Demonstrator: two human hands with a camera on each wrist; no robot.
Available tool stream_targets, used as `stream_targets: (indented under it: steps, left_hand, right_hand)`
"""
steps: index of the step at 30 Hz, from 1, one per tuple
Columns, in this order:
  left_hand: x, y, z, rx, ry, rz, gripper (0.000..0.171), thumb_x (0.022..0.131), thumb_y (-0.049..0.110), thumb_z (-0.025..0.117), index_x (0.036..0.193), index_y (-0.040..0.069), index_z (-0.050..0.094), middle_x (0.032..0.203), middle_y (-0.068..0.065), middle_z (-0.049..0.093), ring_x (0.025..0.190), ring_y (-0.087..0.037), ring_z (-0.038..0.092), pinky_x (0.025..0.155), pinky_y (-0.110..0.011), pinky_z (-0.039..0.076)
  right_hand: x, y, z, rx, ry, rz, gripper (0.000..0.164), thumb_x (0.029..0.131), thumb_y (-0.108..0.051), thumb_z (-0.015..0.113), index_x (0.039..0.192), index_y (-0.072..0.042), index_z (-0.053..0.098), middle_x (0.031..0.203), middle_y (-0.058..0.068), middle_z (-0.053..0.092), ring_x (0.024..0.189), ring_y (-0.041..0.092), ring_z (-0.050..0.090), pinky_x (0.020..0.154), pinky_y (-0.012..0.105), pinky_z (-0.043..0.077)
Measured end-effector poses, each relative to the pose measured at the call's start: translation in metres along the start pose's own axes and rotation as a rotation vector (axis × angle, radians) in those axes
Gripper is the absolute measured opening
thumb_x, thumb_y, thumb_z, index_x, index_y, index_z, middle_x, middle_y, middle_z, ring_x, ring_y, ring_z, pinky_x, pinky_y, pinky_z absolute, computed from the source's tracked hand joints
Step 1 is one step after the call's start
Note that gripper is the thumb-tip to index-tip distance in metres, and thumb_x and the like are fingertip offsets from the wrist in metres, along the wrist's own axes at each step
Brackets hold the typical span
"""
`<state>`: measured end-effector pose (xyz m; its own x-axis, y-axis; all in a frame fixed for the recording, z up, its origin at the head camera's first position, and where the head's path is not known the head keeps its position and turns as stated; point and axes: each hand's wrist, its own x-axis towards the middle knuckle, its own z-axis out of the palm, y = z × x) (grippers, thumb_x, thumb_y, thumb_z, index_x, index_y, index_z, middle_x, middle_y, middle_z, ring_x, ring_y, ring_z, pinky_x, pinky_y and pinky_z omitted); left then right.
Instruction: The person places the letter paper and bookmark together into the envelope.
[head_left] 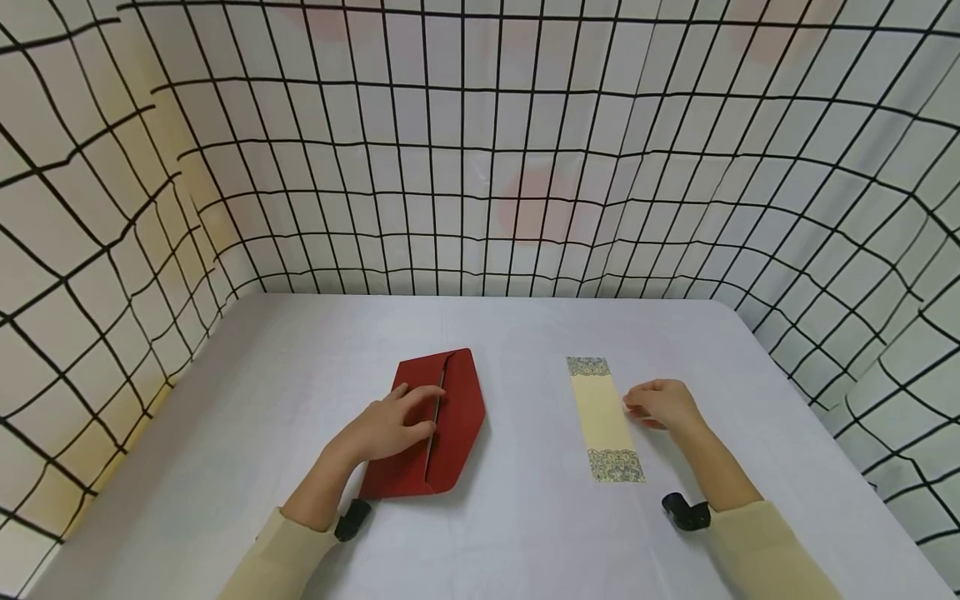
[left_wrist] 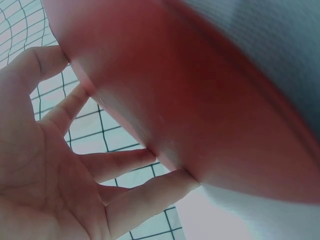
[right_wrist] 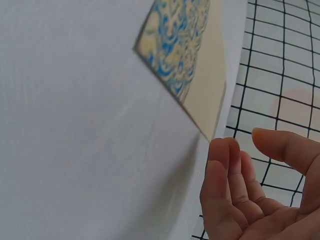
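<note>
A red paper envelope (head_left: 459, 425) lies on the table with its pointed flap opened out to the right. My left hand (head_left: 390, 425) rests over it, the fingers spread and the fingertips touching the paper near the slit. In the left wrist view, those fingers (left_wrist: 145, 197) meet the red surface (left_wrist: 200, 110) along an edge. To the right lies a long cream card (head_left: 602, 412) with patterned bands at both ends. Beside its right edge is my right hand (head_left: 663, 404). The right wrist view has the thumb apart from the fingers, with the fingertips close to the card (right_wrist: 205, 75); contact is unclear.
The table (head_left: 525, 533) is covered in white cloth. Black grid netting (head_left: 495, 167) over white sheeting stands behind it and along both sides. Each wrist carries a small black camera, one at the left (head_left: 352, 520) and one at the right (head_left: 686, 512).
</note>
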<state>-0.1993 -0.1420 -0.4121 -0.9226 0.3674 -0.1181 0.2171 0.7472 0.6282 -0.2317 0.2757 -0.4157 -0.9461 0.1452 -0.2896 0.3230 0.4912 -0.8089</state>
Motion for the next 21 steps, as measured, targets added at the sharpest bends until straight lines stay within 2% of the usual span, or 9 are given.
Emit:
stream_targets:
  steps: [15,21]
  left_hand:
    - [0.001,-0.002,0.001,0.006,-0.001,0.003,0.047,0.093,0.028,0.057,0.139,0.029,0.05,0.15,-0.027,0.034,0.133,-0.052,0.035,0.096,-0.064,0.038]
    - [0.001,-0.001,0.001,0.005,-0.001,0.001,0.047,0.093,0.029,0.057,0.139,0.03,0.05,0.15,-0.027,0.033,0.13,-0.054,0.038,0.095,-0.064,0.038]
  right_hand:
    - [0.006,0.004,0.009,-0.12,0.029,0.014,0.032,0.083,-0.018,0.069,0.099,0.009,0.066,0.071,0.003,0.062,0.065,0.013,0.056,0.057,0.026,0.049]
    - [0.008,0.003,0.013,-0.204,0.03,0.005,0.037,0.08,-0.023,0.073,0.097,0.009,0.066,0.063,0.002,0.055,0.055,0.013,0.05,0.052,0.026,0.041]
